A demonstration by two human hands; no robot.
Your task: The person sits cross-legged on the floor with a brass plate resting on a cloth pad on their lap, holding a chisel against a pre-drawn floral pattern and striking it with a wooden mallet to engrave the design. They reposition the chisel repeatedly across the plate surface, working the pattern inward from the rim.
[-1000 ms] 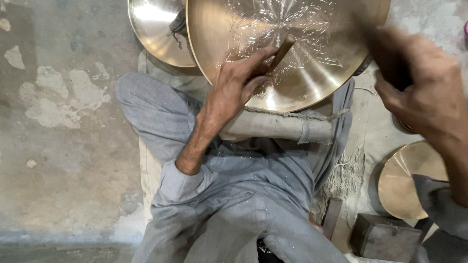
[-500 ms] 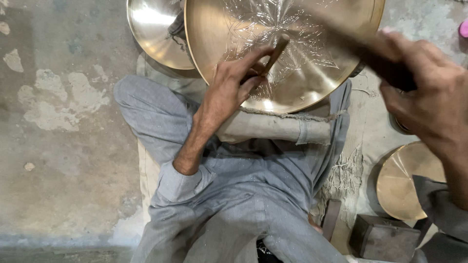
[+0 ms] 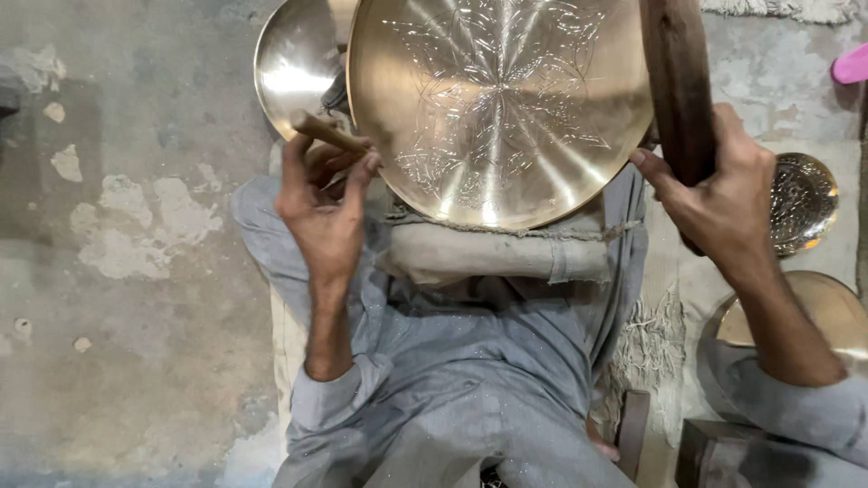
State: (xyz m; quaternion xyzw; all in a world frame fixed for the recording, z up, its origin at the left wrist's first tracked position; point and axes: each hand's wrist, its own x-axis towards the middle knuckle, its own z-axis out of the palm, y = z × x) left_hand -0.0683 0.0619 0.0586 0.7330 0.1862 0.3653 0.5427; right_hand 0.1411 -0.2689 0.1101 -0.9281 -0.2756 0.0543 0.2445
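Brass-coloured metal fills the top of the view, but start at the fingers: those of the left hand are curled and grasping a short wooden-handled tool, thumb pressed against its shaft, with the tool's tip right at the left rim of the big engraved plate. Fingers of the right hand are clenched around a thick dark wooden mallet, which stands nearly upright over the plate's right edge. Between both hands the plate rests tilted on a pale padded roll lying across the person's lap, its face cut with a star-like flower pattern. Behind it, at upper left, a plain shiny bowl is partly covered by the plate. Grey clothing spreads below. On the floor to the right sit a small patterned dish and another brass plate, near a wooden block
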